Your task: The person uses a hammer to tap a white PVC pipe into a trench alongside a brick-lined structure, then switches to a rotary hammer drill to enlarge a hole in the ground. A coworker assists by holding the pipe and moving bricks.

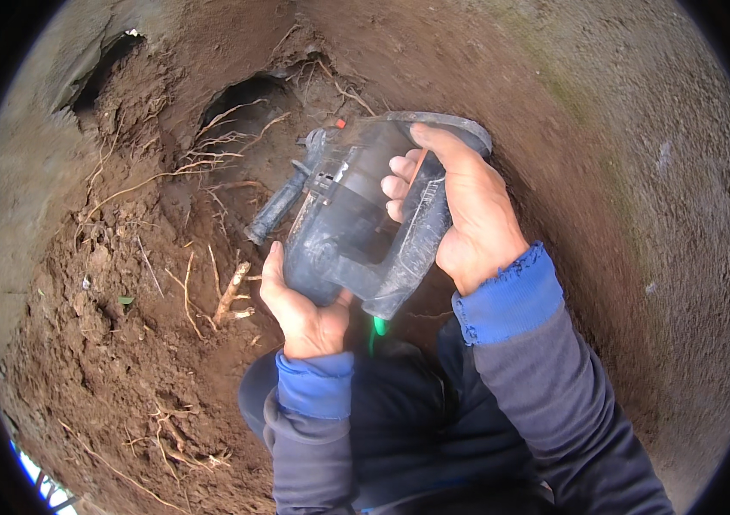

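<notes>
I hold a dusty grey-black rotary hammer drill [339, 232] in both hands, tilted in front of my knees. My right hand [478, 202] is wrapped round its long rear grip, with fingertips showing through the handle opening. My left hand [307, 313] cups the rounded lower end of the body from beneath, thumb along its left side. A side handle [275, 215] sticks out from the tool's left. No bit can be made out. Below the grip, something green [380, 326] hangs, perhaps part of the cord.
Loose brown soil [99, 343] with broken roots [232, 296] slopes up at left. A dark hollow [245, 94] opens in the earth ahead, and another lies at upper left. A rough curved wall [674, 215] rises close on the right. My dark-trousered legs [399, 429] are below.
</notes>
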A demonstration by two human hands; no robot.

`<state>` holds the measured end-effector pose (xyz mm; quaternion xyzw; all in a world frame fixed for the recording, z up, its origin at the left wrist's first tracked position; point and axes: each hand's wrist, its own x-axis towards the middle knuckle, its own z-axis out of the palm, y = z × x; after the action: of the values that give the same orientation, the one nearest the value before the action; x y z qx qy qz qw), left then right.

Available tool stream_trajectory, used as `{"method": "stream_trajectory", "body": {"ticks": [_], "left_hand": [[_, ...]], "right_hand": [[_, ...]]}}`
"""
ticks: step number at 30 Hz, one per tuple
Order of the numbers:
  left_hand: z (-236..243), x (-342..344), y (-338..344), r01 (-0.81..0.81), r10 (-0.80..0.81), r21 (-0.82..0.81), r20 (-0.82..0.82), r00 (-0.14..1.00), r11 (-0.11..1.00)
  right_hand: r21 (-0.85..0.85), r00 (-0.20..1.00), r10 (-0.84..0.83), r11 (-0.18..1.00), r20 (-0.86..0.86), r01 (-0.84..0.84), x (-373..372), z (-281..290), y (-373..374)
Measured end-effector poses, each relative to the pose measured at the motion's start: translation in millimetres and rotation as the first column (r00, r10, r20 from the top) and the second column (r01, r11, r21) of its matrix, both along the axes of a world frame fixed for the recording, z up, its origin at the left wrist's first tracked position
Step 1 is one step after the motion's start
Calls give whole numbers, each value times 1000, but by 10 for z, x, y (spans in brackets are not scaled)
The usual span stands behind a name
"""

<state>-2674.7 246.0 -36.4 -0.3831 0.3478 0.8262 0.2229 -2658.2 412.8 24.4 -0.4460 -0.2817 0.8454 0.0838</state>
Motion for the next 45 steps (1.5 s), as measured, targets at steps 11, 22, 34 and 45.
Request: {"method": "stream_trajectory", "body": {"ticks": [11,22,34,45], "left_hand": [[-190,-78,-159,114,-113,-15,16,993,993],[-507,-1057,-532,228,-234,52,213,949,972],[-887,-1594,-689,63,-94,271,106,990,961],[-708,-1620,-624,-156,166,123,-77,983,980]], "right_hand": [[9,1000,-2,1000,21,2,28,-41,12],[54,998,13,998,62,-17,75,32,-45],[-208,977,-212,954,34,214,299,-428,-198],[-417,972,-223,893,-78,172,875,-794,-690]]}}
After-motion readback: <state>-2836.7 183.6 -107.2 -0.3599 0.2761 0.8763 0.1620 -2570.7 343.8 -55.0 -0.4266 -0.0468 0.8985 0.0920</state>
